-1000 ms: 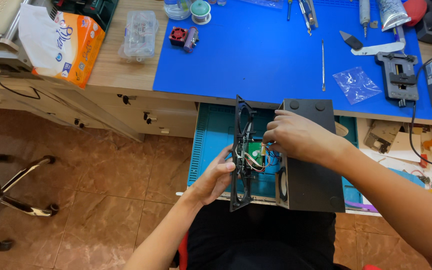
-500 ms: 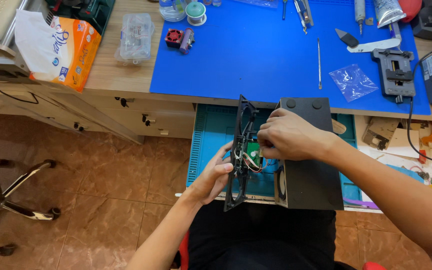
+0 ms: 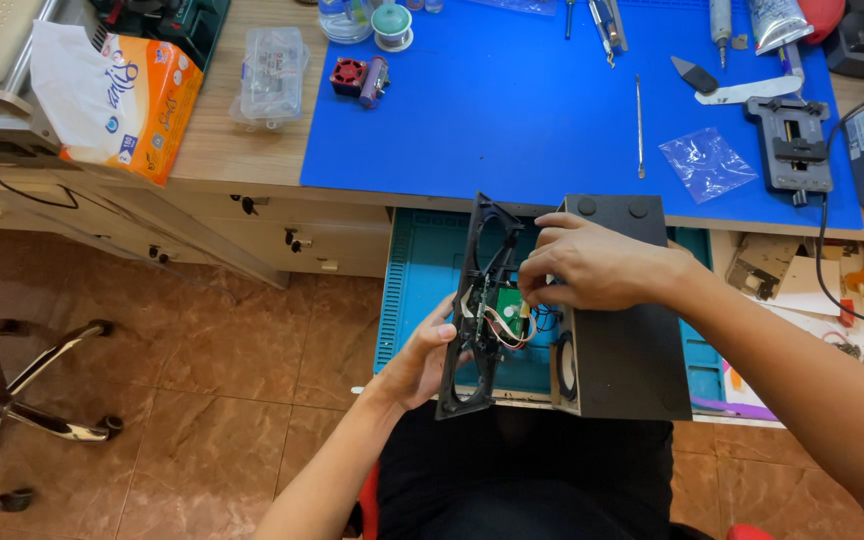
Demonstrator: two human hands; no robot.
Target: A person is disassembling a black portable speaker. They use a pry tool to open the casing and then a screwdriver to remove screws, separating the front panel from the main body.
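head view: the right hand (image 3: 597, 265) has its fingers (image 3: 537, 262) pinched together on the wiring by the small green circuit board (image 3: 508, 303), between a black front panel (image 3: 479, 300) and a black speaker box (image 3: 620, 310). the left hand (image 3: 422, 355) grips the panel's left edge, holding it upright just left of the box. both sit over an open teal drawer (image 3: 422, 265) at the near edge of the surface. farther off, a blue mat (image 3: 512, 110) carries a clear plastic bag (image 3: 707, 162) and a thin metal pick (image 3: 639, 125).
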